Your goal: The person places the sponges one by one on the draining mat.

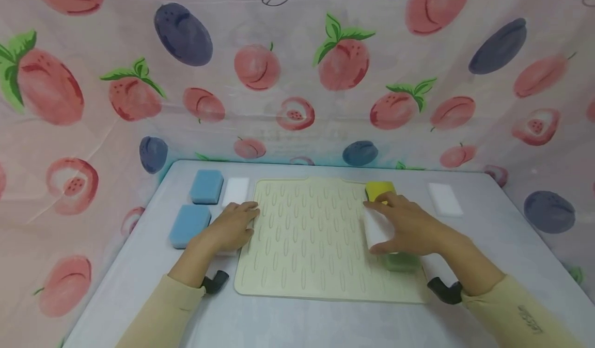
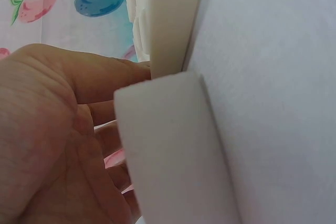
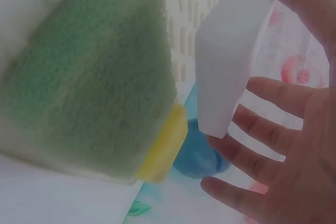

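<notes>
A white sponge block (image 1: 377, 229) is held by my right hand (image 1: 411, 226), pinched between thumb and fingertips over the right side of the cream ribbed mat (image 1: 321, 234). The right wrist view shows the same white block (image 3: 228, 56) tilted, apart from the green sponge (image 3: 100, 77). That green sponge (image 1: 402, 263) sits by the mat's front right, and a yellow sponge (image 1: 380, 189) at its back right. My left hand (image 1: 232, 226) rests at the mat's left edge, fingers loosely extended. Beside its palm stands another white block (image 2: 168, 145), mostly hidden in the head view.
Two blue sponges (image 1: 206, 187) lie at the table's left, with a white block (image 1: 237, 190) behind my left hand. At the back right lies one more white block (image 1: 445, 200). A fruit-print curtain (image 1: 297, 79) hangs close behind the white table (image 1: 302, 325).
</notes>
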`<state>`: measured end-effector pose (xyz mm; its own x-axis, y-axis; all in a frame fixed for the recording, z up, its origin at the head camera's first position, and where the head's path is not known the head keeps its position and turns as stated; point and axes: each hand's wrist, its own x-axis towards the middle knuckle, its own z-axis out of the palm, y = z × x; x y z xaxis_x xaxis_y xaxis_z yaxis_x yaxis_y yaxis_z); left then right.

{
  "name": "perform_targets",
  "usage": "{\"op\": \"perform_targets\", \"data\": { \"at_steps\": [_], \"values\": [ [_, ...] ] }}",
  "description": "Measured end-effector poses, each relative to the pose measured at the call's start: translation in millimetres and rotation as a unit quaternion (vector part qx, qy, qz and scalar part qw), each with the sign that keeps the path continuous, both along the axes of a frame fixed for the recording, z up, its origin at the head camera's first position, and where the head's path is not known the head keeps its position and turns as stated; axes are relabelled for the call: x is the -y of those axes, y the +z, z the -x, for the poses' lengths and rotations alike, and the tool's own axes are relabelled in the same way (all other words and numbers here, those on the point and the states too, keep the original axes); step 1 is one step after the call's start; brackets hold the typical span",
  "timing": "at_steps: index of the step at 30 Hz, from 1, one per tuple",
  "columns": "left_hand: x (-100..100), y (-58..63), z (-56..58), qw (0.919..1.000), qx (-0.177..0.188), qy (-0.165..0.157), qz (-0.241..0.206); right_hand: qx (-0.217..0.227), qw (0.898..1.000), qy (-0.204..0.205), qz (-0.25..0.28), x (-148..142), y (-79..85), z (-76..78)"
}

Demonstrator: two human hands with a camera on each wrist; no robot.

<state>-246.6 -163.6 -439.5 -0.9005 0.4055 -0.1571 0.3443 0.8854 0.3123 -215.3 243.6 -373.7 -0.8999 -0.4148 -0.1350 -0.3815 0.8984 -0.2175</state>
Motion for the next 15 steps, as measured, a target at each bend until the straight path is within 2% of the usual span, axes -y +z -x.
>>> {"op": "perform_targets", "data": {
  "at_steps": [6, 15],
  "values": [
    [0, 0.4, -0.4, 1.0000, 0.005, 0.003, -0.004, 0.001, 1.000, -0.002, 0.001, 7, -2.7, 1.0],
    [0, -1.4, 0.2, 1.0000, 0.001, -0.001, -0.005, -0.013, 1.000, 0.022, -0.006, 16, -9.7, 4.0]
  ]
}}
